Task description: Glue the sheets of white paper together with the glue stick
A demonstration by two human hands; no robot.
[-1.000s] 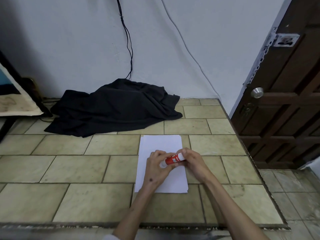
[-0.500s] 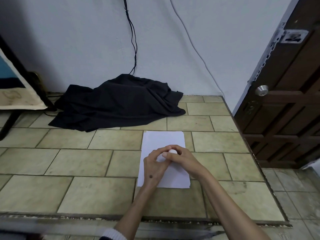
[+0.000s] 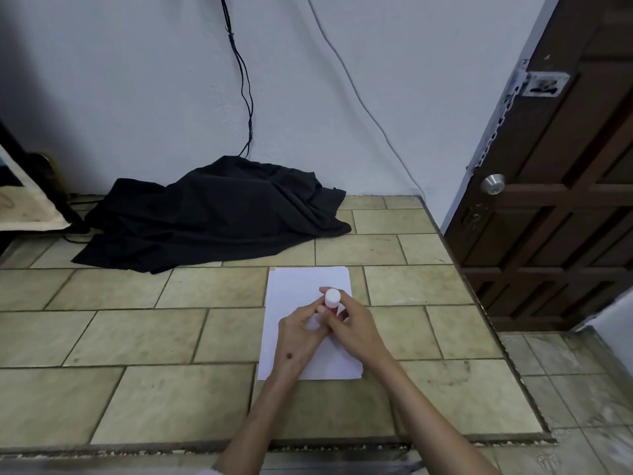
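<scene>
Gripping the glue stick [image 3: 332, 301] upright over the paper [image 3: 308, 293], both the left hand [image 3: 301, 332] and right hand [image 3: 354, 329] curl round it; uncapping could jerk and shift the loose sheets.

Lower body of the glue stick [image 3: 332, 302] hidden between the fingers of both hands, label unreadable, only the white cap and a strip of red showing. Middle of the white paper [image 3: 308, 286] covered by the left hand [image 3: 298, 332] and the right hand [image 3: 356, 329]; number of sheets impossible to tell. Whatever lies under the black cloth [image 3: 212, 214] concealed. Framed picture [image 3: 20, 204] cut off at the left edge. Both forearms cut off at the bottom edge.
</scene>
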